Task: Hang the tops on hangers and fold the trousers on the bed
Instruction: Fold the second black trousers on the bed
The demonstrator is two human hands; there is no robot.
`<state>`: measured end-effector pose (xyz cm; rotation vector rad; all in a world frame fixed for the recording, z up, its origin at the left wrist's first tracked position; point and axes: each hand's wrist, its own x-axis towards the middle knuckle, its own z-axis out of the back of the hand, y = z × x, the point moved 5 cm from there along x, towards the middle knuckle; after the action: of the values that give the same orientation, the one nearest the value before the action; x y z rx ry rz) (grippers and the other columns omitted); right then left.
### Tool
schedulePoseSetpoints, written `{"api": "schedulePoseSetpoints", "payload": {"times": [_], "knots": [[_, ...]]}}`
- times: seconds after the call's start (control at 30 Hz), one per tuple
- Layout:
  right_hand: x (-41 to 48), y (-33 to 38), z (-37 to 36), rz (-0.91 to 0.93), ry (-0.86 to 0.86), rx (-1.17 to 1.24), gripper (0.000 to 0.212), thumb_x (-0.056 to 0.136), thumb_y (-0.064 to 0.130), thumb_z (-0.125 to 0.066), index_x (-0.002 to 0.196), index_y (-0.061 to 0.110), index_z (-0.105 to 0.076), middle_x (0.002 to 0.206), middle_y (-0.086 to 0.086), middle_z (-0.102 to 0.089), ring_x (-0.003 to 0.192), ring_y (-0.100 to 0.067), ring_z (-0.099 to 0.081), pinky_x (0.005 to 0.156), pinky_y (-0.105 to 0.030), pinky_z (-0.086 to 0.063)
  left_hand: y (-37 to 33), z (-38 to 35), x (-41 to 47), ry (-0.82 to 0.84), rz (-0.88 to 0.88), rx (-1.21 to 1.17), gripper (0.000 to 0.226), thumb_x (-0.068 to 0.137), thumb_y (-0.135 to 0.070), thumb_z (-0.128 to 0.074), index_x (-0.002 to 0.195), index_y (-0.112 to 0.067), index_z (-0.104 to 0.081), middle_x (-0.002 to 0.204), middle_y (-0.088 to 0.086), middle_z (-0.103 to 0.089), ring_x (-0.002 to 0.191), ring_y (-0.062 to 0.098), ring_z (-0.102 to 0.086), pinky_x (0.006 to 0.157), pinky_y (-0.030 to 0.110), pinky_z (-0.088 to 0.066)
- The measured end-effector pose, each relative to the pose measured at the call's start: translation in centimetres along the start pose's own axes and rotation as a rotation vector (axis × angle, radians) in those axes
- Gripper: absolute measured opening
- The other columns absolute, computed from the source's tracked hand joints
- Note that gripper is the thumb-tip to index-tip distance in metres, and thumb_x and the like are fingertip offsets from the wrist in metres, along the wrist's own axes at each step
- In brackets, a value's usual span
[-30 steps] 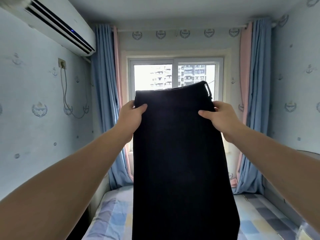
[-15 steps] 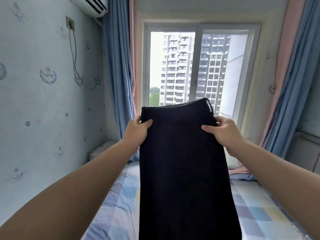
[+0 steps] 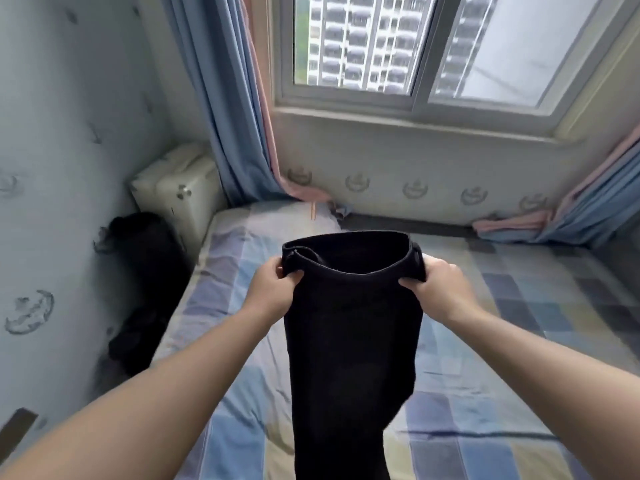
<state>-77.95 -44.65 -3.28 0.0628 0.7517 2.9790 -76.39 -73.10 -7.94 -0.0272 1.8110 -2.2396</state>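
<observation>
While the pair of black, soft-cloth trousers (image 3: 349,334) hangs in the air above the bed, I hold it up by the waistband, which gapes open towards me. My left grip (image 3: 273,289) pinches the waistband's left end, thumb on the near face and fingers curled round behind. My right grip (image 3: 440,289) pinches the right end the same way. The legs drop straight down and run off the bottom edge, so I cannot tell whether the hems touch the sheet.

I judge the cloth light and limp: the waistband sags between my grips and the legs hang with no stiffness of their own. It looks neither slippery nor fragile. The thick, seamed waistband ends seem the soundest places to hold, since they should carry the weight without stretching. Once the trousers lie flat, I would take the hems for the fold.

Beneath is the bed with its checked sheet of pale blue, grey and cream (image 3: 519,306). At its left side, against the wall, lies a heap of dark clothing (image 3: 145,282). Beyond stand a cream padded block (image 3: 176,192), blue and pink curtains (image 3: 225,98) and the window (image 3: 415,98).
</observation>
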Motion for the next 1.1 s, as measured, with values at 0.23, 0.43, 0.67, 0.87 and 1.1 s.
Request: {"api": "schedulePoseSetpoints", "payload": {"times": [0.23, 0.43, 0.67, 0.87, 1.1], "knots": [[10.0, -6.3, -15.9, -0.166, 0.040, 0.167, 0.009, 0.088, 0.032, -0.067, 0.084, 0.027, -0.060, 0.081, 0.002, -0.071, 0.072, -0.030, -0.069, 0.073, -0.045, -0.058, 13.1, -3.8, 13.7, -0.076, 0.093, 0.136, 0.010, 0.095, -0.037, -0.065, 0.092, -0.028, -0.062, 0.097, -0.007, -0.070, 0.093, 0.019, -0.068, 0.088, 0.042, -0.056], [15.8, -11.7, -28.6, -0.275, 0.009, 0.549, 0.010, 0.097, 0.028, -0.061, 0.102, 0.019, -0.062, 0.107, -0.001, -0.072, 0.084, -0.015, -0.073, 0.082, -0.041, -0.059, 22.9, -8.2, 21.2, -0.183, 0.158, 0.084, 0.030, 0.102, -0.041, -0.052, 0.124, -0.020, -0.056, 0.125, 0.002, -0.065, 0.111, 0.026, -0.063, 0.094, 0.037, -0.050], [11.3, -17.1, -41.4, -0.136, 0.308, 0.398, 0.071, 0.101, 0.042, -0.053, 0.159, 0.034, -0.013, 0.166, 0.013, -0.018, 0.152, -0.012, -0.018, 0.124, -0.042, -0.021, 36.3, -13.4, 16.6, -0.008, 0.194, 0.363, 0.065, 0.103, -0.051, -0.044, 0.160, -0.029, -0.021, 0.169, -0.001, -0.016, 0.155, 0.018, -0.015, 0.125, 0.038, -0.015], [5.6, -21.1, -42.5, -0.063, 0.486, 0.138, 0.071, 0.101, 0.049, -0.043, 0.159, 0.041, -0.001, 0.168, 0.014, -0.002, 0.155, -0.015, -0.001, 0.124, -0.050, -0.013, 40.1, -15.3, 9.2, 0.132, 0.185, 0.583, 0.064, 0.100, -0.057, -0.041, 0.158, -0.041, -0.020, 0.170, -0.007, -0.006, 0.155, 0.017, -0.004, 0.124, 0.045, -0.013], [-1.2, -24.0, -37.9, 0.011, 0.618, 0.029, 0.069, 0.102, 0.052, -0.039, 0.158, 0.044, 0.001, 0.168, 0.014, 0.001, 0.155, -0.017, -0.002, 0.124, -0.047, -0.013, 39.0, -16.2, -1.9, 0.236, 0.208, 0.814, 0.063, 0.101, -0.059, -0.035, 0.158, -0.046, -0.012, 0.169, -0.013, 0.011, 0.154, 0.013, 0.005, 0.122, 0.041, -0.008]]}}
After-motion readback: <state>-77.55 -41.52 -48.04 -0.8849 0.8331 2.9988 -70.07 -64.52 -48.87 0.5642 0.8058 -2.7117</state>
